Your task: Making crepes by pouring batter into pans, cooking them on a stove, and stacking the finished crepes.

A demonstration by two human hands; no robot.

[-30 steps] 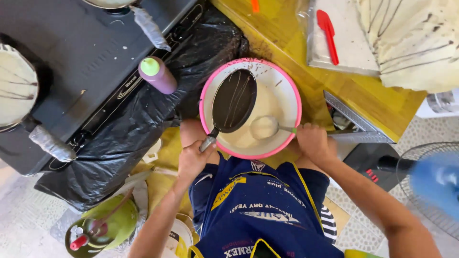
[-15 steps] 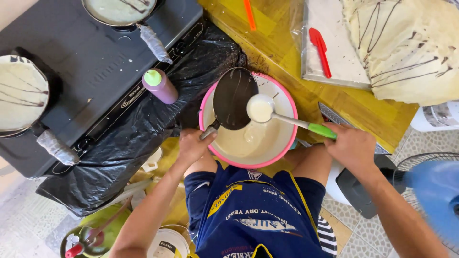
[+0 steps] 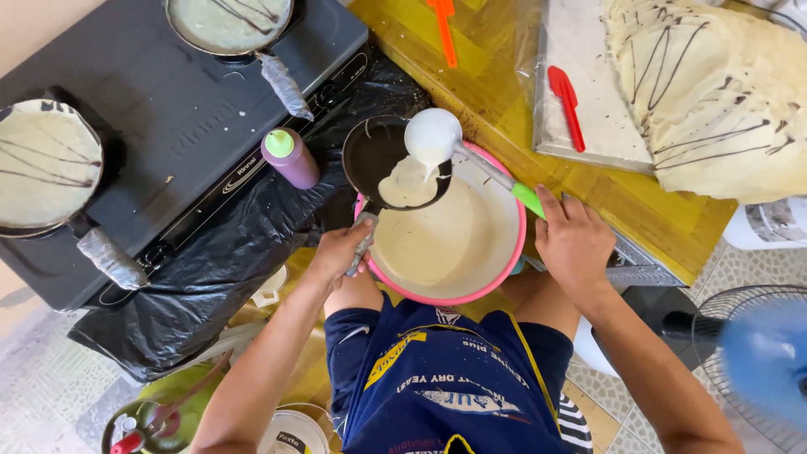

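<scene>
Two hands work over a pink-rimmed bowl (image 3: 504, 277) of pale batter that sits at the person's lap, against the edge of the yellow wooden surface (image 3: 496, 92). The left hand (image 3: 340, 252) is clamped on the handle of a small black pan (image 3: 378, 155), which is held over the far rim of the bowl. The right hand (image 3: 576, 240) is closed on the green handle of a ladle (image 3: 433, 134), whose white cup is tipped above the pan; a stream of batter runs from it into a pale puddle on the pan's floor.

Just left of the pan, a purple squeeze bottle (image 3: 290, 158) with a green cap stands on black plastic sheeting (image 3: 210, 269), beside a black two-burner stove (image 3: 160, 143). On the stove lie two more pans with foil-wrapped handles, the far pan (image 3: 229, 21) and the left pan (image 3: 46, 164), each holding a pale crepe streaked with dark lines.

On the wooden surface, a red spatula (image 3: 567, 101) lies on a plastic-covered tray (image 3: 580, 50), next to a stack of finished crepes (image 3: 714, 92) with dark drizzle. An orange spatula (image 3: 444, 29) lies well apart from it, near the stove. A blue fan (image 3: 756, 361) stands on the tiled floor at the right.
</scene>
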